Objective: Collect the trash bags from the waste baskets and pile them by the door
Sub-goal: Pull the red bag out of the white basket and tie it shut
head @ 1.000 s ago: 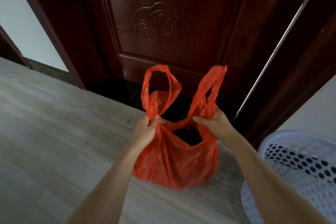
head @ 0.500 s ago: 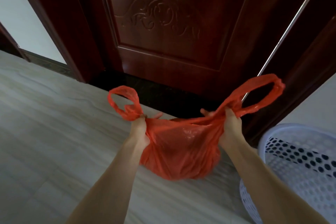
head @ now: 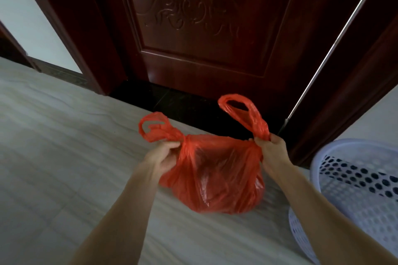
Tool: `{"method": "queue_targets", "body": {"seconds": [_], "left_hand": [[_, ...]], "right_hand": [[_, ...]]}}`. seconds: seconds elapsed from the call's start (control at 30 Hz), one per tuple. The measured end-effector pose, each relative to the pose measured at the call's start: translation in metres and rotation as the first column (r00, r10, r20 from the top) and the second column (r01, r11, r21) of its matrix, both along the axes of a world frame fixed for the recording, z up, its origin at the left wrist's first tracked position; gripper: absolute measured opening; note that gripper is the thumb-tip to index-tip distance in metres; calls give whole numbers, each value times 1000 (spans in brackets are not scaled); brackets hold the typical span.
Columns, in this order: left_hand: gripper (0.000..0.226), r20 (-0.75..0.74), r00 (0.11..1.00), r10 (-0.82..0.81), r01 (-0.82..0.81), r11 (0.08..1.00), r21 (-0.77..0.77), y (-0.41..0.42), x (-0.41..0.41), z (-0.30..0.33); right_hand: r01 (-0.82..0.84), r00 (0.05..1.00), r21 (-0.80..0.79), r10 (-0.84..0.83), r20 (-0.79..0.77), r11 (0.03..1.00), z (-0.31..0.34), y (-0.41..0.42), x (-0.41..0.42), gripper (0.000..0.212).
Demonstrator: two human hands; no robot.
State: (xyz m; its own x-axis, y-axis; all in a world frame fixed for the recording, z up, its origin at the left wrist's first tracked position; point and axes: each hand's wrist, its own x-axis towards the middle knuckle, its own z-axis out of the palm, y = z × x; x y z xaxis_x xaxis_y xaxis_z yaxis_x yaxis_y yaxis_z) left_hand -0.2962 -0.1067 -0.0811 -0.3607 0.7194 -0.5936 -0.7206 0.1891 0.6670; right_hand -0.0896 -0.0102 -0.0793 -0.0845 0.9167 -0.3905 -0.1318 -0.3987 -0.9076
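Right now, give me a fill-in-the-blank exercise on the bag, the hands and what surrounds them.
1. The plastic trash bag is coloured ____.
2. The left hand and the right hand each grip one of the bag's two ____.
3. The white perforated waste basket stands to the ____ of the bag.
4. Behind the bag is a dark wooden ____, carved on its panel.

Missing words: red; handles; right; door
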Motion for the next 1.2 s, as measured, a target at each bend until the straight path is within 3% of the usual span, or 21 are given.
{"method": "queue_targets", "body": {"seconds": [0.07, 0.13, 0.2, 0.23, 0.33, 0.43, 0.53, 0.63, 0.73, 0.87, 1.0, 1.07, 1.2], "left_hand": [[14, -283, 959, -12, -19, 994, -107, 4, 6, -6], [12, -601, 797, -56, -77, 978, -193, 5, 12, -5], [22, -747, 665, -24, -102, 987, -123, 6, 16, -1], [26, -752, 659, 6, -84, 994, -65, 8, 18, 2], [29, -603, 794, 81, -35, 996, 87, 17, 24, 10], [34, -266, 951, 157, -119, 981, 154, 26, 26, 19], [48, -52, 980, 193, -184, 972, 143, 28, 29, 21], [44, 56, 977, 204, -209, 973, 102, 25, 29, 16], [33, 35, 989, 144, -147, 986, 80, 20, 27, 10], [25, -94, 995, 23, -26, 999, -31, 22, 24, 5], [28, -282, 959, -11, -4, 999, -53, 24, 32, -4], [28, -358, 933, 41, -41, 999, 8, 26, 36, -5], [22, -70, 995, 73, -57, 977, 204, 21, 34, 6]], "right_hand": [[52, 997, 19, -53, 58, 998, -4, 1, 2, 19], [89, 996, -22, -89, 1, 996, -4, 1, 3, 15], [69, 990, -97, -80, -112, 993, -2, -2, 0, 11], [52, 990, -129, -68, -123, 990, 0, -3, -1, 10], [30, 991, -195, -54, -119, 980, 4, -5, -5, 10], [87, 979, -243, -128, -161, 966, 4, -6, -7, 9], [134, 937, -261, -208, -279, 956, 5, -9, -10, 12], [140, 899, -233, -222, -377, 962, 7, -8, -9, 21], [84, 884, -180, -157, -440, 980, 8, -6, -7, 31], [19, 867, -180, -106, -487, 983, 10, -4, -10, 25], [21, 991, 52, -13, -135, 998, 4, -10, -18, 29], [-60, 995, 55, 64, -71, 997, 2, -14, -21, 25], [-123, 987, -113, 109, -117, 986, 1, -14, -19, 25]]}}
